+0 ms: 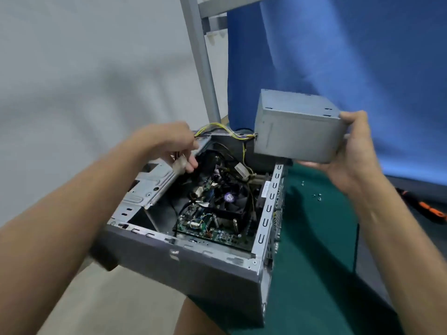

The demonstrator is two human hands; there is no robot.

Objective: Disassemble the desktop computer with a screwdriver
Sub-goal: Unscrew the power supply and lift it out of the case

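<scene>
Green mat (314, 238): one case (193, 257), one PSU (295, 131)

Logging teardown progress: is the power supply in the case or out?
Out. The right hand holds the power supply lifted above the case, though its yellow wires run to the left hand, which grips them.

blue curtain (338, 56), white wall (84, 68)
</scene>
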